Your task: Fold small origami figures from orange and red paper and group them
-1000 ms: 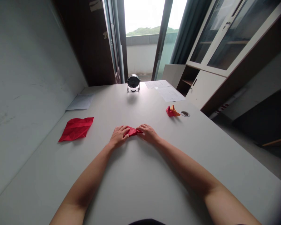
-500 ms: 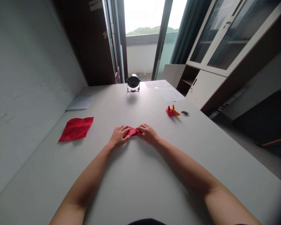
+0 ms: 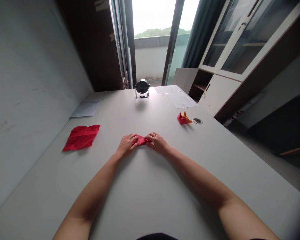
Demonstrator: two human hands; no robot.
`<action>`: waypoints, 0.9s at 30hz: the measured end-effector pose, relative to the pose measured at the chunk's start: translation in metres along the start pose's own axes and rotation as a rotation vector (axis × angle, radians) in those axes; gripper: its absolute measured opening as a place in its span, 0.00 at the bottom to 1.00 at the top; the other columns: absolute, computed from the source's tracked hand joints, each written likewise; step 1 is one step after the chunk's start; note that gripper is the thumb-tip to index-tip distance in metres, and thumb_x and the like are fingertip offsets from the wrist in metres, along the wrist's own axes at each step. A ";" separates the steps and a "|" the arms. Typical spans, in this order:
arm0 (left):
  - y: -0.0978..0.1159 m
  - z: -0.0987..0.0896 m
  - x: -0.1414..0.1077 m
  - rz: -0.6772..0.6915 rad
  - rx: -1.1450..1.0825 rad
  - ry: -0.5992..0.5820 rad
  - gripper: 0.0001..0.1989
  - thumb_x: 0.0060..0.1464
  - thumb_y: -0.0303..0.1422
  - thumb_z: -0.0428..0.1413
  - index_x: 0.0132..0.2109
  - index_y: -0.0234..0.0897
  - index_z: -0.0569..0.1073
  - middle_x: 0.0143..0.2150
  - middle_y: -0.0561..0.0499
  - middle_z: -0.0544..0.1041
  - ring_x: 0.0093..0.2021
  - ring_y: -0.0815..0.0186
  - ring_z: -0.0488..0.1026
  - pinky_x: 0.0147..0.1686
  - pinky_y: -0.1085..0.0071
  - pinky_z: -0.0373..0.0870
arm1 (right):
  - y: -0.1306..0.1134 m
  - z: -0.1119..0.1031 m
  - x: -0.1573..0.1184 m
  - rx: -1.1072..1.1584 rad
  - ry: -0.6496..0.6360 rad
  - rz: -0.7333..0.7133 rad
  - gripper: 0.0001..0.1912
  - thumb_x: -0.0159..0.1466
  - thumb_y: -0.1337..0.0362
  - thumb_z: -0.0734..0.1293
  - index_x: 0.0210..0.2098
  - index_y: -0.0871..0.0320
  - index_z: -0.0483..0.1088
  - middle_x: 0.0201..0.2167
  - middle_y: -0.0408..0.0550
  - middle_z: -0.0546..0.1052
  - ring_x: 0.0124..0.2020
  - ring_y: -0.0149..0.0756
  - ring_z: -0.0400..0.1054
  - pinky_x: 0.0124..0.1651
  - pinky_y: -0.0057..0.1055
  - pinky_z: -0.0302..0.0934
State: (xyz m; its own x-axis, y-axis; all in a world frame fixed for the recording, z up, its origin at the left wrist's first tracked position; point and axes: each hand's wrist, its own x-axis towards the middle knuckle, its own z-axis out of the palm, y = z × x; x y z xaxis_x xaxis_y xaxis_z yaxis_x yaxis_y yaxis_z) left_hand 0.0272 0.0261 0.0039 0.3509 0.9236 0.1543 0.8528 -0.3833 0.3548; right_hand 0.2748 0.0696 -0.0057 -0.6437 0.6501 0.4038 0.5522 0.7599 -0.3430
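A small folded red paper [image 3: 141, 140] lies on the white table [image 3: 145, 193] in front of me, between my hands. My left hand [image 3: 127, 144] grips its left end, fingers over the top and thumb at the near edge. At the right end, my right hand [image 3: 157, 142] holds the paper between fingers and thumb. The fingers cover both ends of the paper, so only its middle shows.
A creased red sheet [image 3: 82, 137] lies at the left. Toward the right are a red and orange folded paper figure [image 3: 184, 118] and a round table hole [image 3: 197, 121]. A round black device [image 3: 142, 87] and printed papers [image 3: 182, 99] stand farther back.
The fingers of my right hand have shifted very slightly left on the folded red paper. Otherwise the scene looks the same.
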 end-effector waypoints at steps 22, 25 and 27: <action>-0.002 -0.006 0.003 0.043 -0.202 0.043 0.09 0.60 0.36 0.53 0.35 0.42 0.76 0.59 0.51 0.75 0.61 0.58 0.68 0.64 0.59 0.62 | -0.016 0.000 0.002 0.002 -0.023 -0.048 0.11 0.66 0.63 0.69 0.48 0.52 0.74 0.50 0.51 0.76 0.51 0.42 0.68 0.54 0.39 0.63; -0.004 -0.006 0.004 0.045 -0.262 0.046 0.08 0.58 0.35 0.54 0.34 0.41 0.77 0.58 0.50 0.76 0.60 0.58 0.69 0.64 0.59 0.62 | -0.020 0.001 0.002 0.005 -0.015 -0.065 0.10 0.66 0.63 0.69 0.47 0.51 0.75 0.49 0.50 0.77 0.51 0.41 0.68 0.54 0.38 0.63; -0.006 -0.005 0.004 0.052 -0.302 0.064 0.08 0.57 0.35 0.54 0.33 0.41 0.77 0.58 0.49 0.77 0.60 0.58 0.70 0.63 0.59 0.62 | -0.022 0.002 0.003 0.004 -0.011 -0.067 0.09 0.66 0.63 0.69 0.47 0.51 0.75 0.48 0.50 0.77 0.50 0.41 0.68 0.55 0.38 0.62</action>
State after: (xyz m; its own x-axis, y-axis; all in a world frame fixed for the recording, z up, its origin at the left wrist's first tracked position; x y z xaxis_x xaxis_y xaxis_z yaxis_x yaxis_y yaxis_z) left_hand 0.0219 0.0325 0.0068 0.3579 0.9040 0.2340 0.6774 -0.4238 0.6012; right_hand 0.2597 0.0545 0.0010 -0.6849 0.5981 0.4161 0.5057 0.8014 -0.3195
